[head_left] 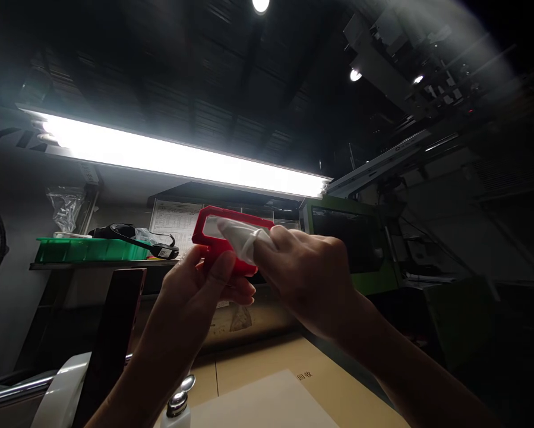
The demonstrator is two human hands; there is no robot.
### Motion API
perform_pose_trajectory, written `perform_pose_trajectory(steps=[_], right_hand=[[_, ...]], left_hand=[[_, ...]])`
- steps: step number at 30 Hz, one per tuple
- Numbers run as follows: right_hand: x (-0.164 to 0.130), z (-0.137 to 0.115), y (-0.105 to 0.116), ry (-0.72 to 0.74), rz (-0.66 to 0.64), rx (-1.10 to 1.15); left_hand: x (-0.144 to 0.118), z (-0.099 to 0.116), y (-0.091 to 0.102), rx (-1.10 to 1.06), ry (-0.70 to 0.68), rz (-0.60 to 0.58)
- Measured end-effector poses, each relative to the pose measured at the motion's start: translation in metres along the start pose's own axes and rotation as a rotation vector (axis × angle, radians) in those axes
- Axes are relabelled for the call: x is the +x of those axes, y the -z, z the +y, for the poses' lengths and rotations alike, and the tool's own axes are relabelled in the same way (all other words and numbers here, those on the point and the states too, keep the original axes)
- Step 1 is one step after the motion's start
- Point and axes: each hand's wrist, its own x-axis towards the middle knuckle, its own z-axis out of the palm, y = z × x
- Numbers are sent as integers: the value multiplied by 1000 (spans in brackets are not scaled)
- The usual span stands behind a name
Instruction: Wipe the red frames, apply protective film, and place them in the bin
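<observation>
My left hand point(208, 282) grips a red plastic part point(199, 229) from below, thumb across its front. The part has a frame-like shape with a pale, see-through-looking window, and it is held up in front of the bright lamp area. In my right hand point(309, 270) is a bunched white cloth point(243, 238), pinched between the fingers. The cloth lies against the window and covers the part's right side, where a fingertip presses inside it. Both hands meet at the red part, above the table.
A long tube lamp point(182, 160) hangs ahead. On a shelf stands a green bin point(79, 249) with a black strapped device point(135, 235). A white bottle with a metal top point(176, 407) stands below, beside a cardboard surface point(249, 368). A green machine point(351, 238) stands right.
</observation>
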Motion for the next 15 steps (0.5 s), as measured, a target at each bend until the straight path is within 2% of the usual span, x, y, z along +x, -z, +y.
perform_pose_trajectory(steps=[5,9,12,15], right_hand=[[4,-1,-3,5,-34,-11],[-2,14,-6,-156,-7,27],[-14,23,-9,-376,-28,361],[-26,25,-18,-698,-131,1019]], left_hand=[[-2,-1,-1,33,-8,9],[-1,-2,2,-7,7,8],[-1,0,4,-28,17,45],[-2,3,4,-33,29,71]])
